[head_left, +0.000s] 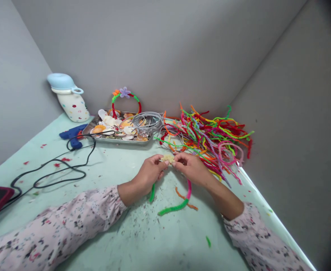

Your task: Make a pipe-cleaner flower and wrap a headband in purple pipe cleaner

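My left hand (151,168) and my right hand (191,167) meet over the middle of the table. Between them they pinch a pale yellow pipe-cleaner flower (168,159), one hand at each side. Below my right hand curves a pink and green pipe-cleaner strip (176,207), its upper end hidden by the hand. A short green fuzzy end (152,194) hangs beneath my left hand. Whether these strips join the flower is hidden. Under the curved strip lies an orange pipe cleaner (181,194).
Behind my hands, a metal tray (120,142) holds shells and a decorated headband (138,102). Wire coils (148,121) overlap its right side, near a pile of pipe cleaners (207,135). Leftward are a blue glue gun (73,133), black cord (83,164), bottle (73,107) and red-edged device (9,194).
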Tool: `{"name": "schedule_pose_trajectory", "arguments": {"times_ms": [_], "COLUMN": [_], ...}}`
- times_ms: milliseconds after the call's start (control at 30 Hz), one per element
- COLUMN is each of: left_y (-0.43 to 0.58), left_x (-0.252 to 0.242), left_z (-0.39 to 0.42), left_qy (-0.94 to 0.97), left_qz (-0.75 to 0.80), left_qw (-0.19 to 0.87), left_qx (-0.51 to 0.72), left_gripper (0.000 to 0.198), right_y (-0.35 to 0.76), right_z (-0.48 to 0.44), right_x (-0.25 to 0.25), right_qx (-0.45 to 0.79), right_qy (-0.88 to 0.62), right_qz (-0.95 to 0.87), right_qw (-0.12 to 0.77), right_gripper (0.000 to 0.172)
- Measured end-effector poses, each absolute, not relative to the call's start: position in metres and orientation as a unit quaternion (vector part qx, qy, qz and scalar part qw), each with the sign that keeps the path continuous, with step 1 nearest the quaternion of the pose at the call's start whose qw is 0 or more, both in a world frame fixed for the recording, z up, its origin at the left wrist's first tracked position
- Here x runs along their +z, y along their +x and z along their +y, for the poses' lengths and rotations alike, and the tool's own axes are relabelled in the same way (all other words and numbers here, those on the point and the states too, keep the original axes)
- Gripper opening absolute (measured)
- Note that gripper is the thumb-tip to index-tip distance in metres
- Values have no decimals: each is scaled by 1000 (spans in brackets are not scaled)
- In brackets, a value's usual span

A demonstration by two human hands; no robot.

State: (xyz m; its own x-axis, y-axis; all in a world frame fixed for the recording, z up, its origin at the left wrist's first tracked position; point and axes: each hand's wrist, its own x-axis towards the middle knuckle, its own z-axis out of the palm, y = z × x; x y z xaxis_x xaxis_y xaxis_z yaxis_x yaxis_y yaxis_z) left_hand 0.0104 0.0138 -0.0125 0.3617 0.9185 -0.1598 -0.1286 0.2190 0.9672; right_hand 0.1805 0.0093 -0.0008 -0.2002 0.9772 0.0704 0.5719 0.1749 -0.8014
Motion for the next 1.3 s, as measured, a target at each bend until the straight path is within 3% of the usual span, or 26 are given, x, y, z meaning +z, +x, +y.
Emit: {"name": "schedule_pose_trajectory", "arguments": {"times_ms": [733,867,967,1300], "left_y": [15,15,16,16], "left_x": [-16,-21,-21,-19], "left_z": [6,9,11,10], "left_qy": [559,536,515,520], "left_qz": [442,443,450,442], "left_qw": [603,617,630,631], "left_qx": [359,370,368,368], "left_gripper": [17,21,24,21], "right_y": [187,192,197,194], "right_z": [10,11,10,13], "right_x": [15,17,20,10], "right_qx": [341,362,386,319], "right_qy": [-579,-568,-560,-572], "right_qz": [-707,-707,-700,-726], "right_qw": [223,214,219,208], "right_gripper": [20,12,18,20]}}
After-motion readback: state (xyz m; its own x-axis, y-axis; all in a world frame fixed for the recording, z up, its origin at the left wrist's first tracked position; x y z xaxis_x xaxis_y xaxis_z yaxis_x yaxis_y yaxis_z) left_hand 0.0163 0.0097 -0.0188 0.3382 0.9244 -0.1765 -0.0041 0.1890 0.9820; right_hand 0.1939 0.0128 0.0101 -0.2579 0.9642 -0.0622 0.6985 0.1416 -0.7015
